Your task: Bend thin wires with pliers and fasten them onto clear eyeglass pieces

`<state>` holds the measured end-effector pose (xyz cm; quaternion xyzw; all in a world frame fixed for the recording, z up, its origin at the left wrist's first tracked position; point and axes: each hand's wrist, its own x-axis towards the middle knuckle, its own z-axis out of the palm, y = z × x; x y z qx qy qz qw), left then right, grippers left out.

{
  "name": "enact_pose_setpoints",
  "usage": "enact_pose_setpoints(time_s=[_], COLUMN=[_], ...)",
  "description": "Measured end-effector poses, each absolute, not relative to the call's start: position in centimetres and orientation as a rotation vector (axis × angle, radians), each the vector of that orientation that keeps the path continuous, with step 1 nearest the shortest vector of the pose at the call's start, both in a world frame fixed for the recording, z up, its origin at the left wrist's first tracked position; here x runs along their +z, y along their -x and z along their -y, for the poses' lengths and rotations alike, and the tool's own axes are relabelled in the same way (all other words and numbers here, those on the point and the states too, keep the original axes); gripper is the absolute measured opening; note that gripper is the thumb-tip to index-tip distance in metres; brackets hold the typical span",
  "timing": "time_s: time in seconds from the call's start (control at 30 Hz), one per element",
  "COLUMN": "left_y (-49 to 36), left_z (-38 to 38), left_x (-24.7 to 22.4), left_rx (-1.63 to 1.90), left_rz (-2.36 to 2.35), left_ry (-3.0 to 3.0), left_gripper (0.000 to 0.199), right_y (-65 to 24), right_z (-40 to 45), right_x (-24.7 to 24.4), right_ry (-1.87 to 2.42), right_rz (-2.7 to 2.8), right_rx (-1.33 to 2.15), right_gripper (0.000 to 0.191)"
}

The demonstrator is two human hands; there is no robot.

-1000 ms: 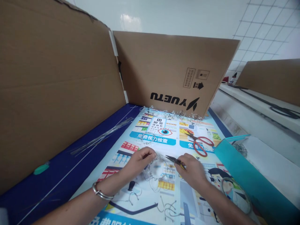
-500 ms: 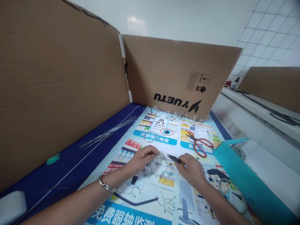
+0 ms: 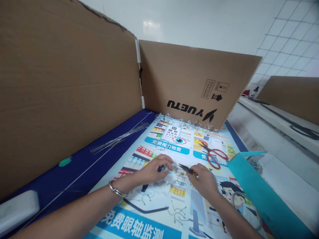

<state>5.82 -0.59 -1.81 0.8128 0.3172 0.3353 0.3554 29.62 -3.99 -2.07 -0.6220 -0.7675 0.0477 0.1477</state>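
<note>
Corrugated cardboard panels (image 3: 74, 93) stand along the left and far sides of a counter in a white-tiled room, with a printed eye-care poster (image 3: 133, 224) spread over a dark blue cloth (image 3: 82, 169). At left, a bundle of straight metal wires (image 3: 119, 137) and a small green item (image 3: 65, 161) lie on the cloth, and a pale rounded object (image 3: 17, 207) sits at the near left corner. Bright wire scraps (image 3: 189, 124) line the poster's far edge. At centre, the person's left hand (image 3: 156, 170), a metal bangle (image 3: 116, 189) on its wrist, curls nearly shut around a thin looped wire piece (image 3: 169, 181), with a dark blue bit showing at the fingers. Just right of it, the right hand (image 3: 202, 181) closes on small pointed pliers (image 3: 186, 170) with yellow grips. Their long axis lies almost level, left to right, with the tips aimed left and slightly far, toward the wire. Bent wire shapes (image 3: 179, 214) rest near the hands. Farther right lie red-handled scissors (image 3: 214, 157) and a teal folder (image 3: 264, 196), with a black cable (image 3: 302, 131) on a white ledge beyond.
</note>
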Motion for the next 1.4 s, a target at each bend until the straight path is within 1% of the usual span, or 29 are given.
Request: enact_pose_setpoints(time_s=[0.13, 0.23, 0.33, 0.53, 0.87, 1.07, 1.4], left_y=[-6.0, -6.0, -5.9, -6.1, -6.4, -7.0, -6.5], left_z=[0.4, 0.1, -0.2, 0.0, 0.1, 0.1, -0.6], left_x=[-2.4, -2.9, -3.2, -2.9, -2.2, -2.1, -2.7], left_rx=[0.881, 0.919, 0.962, 0.996, 1.068, 1.062, 0.931], left_rz=[-0.881, -0.892, -0.899, -0.939, -0.935, -0.942, -0.957], left_ry=[-2.101, -2.055, -1.976, -1.734, -1.371, -1.376, -1.643], left_gripper=[0.009, 0.006, 0.008, 0.021, 0.020, 0.020, 0.021], right_y=[-29.6, -29.8, -30.0, -30.0, -30.3, -30.4, -30.2], right_z=[3.9, 3.8, 3.7, 3.7, 3.3, 3.1, 3.1], right_x=[-2.2, -2.5, -2.9, -3.1, -3.5, -3.6, -3.3], right_ry=[1.789, 1.768, 1.743, 1.698, 1.635, 1.603, 1.627], right_rz=[2.199, 2.161, 2.130, 2.129, 2.049, 1.947, 1.988], right_rx=[0.158, 0.175, 0.182, 0.180, 0.263, 0.292, 0.278], right_gripper=[0.019, 0.017, 0.017, 0.014, 0.015, 0.015, 0.015])
